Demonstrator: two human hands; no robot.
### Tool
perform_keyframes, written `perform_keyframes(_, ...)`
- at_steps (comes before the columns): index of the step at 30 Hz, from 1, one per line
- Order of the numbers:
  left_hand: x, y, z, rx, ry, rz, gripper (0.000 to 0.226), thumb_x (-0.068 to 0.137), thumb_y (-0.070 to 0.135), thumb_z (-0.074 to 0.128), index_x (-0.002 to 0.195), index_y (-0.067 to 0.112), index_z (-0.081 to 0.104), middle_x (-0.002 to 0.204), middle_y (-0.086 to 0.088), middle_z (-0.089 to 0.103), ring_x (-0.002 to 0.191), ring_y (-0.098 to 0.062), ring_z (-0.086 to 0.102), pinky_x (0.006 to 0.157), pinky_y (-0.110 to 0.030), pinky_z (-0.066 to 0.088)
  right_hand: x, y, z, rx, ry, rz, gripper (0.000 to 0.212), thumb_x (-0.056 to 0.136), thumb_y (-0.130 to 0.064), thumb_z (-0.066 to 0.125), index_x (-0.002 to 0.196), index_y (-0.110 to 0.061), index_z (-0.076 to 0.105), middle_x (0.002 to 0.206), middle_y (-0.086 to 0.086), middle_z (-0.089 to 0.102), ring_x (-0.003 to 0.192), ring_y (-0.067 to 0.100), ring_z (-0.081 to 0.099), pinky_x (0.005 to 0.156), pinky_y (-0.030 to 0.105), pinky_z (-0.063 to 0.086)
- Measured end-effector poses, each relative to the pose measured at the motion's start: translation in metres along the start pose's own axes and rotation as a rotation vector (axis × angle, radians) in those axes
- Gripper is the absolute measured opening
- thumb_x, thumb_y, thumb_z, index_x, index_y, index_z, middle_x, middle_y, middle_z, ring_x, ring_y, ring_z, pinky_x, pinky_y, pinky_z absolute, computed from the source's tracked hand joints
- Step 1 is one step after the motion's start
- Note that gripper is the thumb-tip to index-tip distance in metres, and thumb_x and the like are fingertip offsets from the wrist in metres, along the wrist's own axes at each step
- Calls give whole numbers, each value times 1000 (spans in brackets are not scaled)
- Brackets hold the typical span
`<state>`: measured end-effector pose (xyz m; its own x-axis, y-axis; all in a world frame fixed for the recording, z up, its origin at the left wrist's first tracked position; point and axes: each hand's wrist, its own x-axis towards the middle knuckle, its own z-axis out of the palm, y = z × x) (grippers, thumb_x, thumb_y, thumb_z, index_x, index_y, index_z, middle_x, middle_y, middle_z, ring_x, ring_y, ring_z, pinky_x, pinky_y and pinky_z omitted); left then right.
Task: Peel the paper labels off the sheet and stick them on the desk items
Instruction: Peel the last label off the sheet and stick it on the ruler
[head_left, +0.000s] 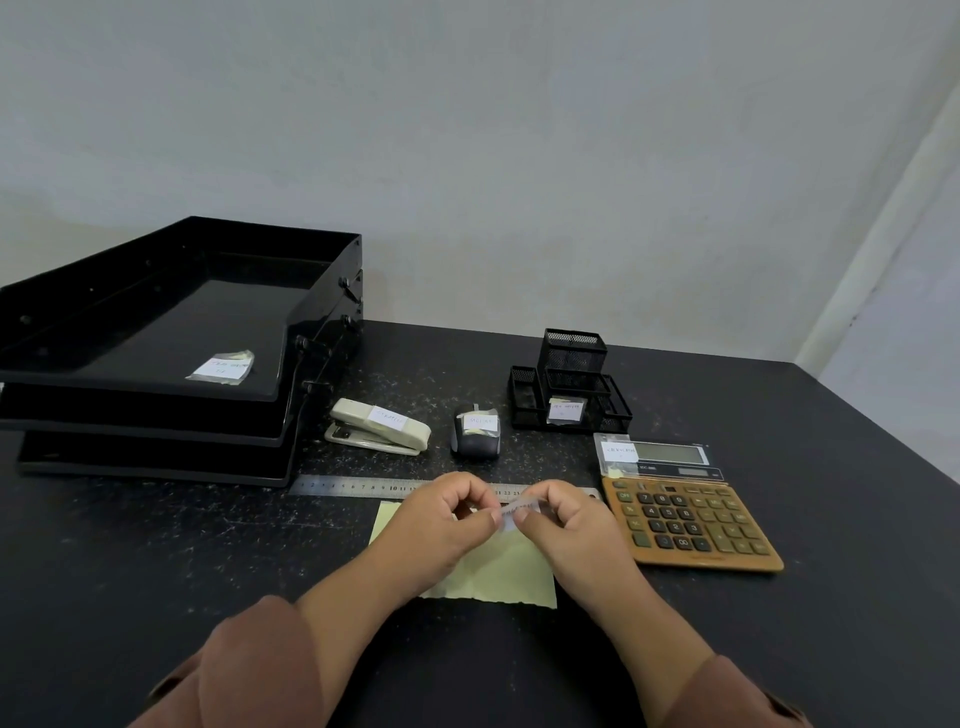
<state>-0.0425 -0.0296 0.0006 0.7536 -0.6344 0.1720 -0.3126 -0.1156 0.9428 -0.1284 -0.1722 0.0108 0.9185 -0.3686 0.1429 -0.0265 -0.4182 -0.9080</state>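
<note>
My left hand (447, 525) and my right hand (563, 519) meet above a pale yellow sheet (498, 577) on the black desk, both pinching a small paper label (511, 512) with clear backing between the fingertips. Behind my hands lies a steel ruler (353, 487), partly hidden. White labels sit on the cream stapler (379, 428), the dark mouse (476, 431), the mesh pen holder (569, 384), the gold calculator (685, 506) and the top black paper tray (156, 322).
The stacked trays fill the left back of the desk (779, 649). A grey wall rises behind. The desk's right edge runs diagonally at the far right.
</note>
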Motion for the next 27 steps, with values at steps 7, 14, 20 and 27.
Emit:
perform_keyframes(7, -1, 0, -1, -132, -66, -37, 19, 79, 20, 67, 64, 23, 56, 65, 10, 55, 56, -1, 43, 53, -12, 38, 0, 0, 1, 17, -13, -21, 8, 81, -21, 65, 73, -22, 66, 63, -10, 55, 59, 1, 47, 55, 16, 40)
perform_keyframes(14, -1, 0, -3, -164, -28, -11, 22, 73, 19, 72, 62, 24, 54, 73, 7, 62, 63, -4, 49, 59, -15, 42, 0, -1, 1, 40, 1, -37, 13, 81, -17, 66, 69, -22, 64, 62, -9, 55, 58, 1, 47, 55, 14, 39)
perform_keyframes(20, 2, -2, -9, -184, 10, -4, 22, 72, 19, 74, 68, 26, 53, 70, 7, 62, 64, -7, 49, 61, -20, 46, 1, 1, 1, 87, -9, 10, 17, 80, -18, 66, 65, -24, 63, 61, -6, 55, 59, 8, 49, 55, 21, 42)
perform_keyframes(27, 6, -5, -13, -206, 223, -43, 16, 85, 20, 61, 93, 34, 61, 78, 8, 65, 70, -1, 58, 71, -22, 44, 4, 4, -1, 183, 23, 80, 8, 81, -20, 65, 73, -22, 66, 69, -3, 66, 67, 11, 59, 66, 31, 49)
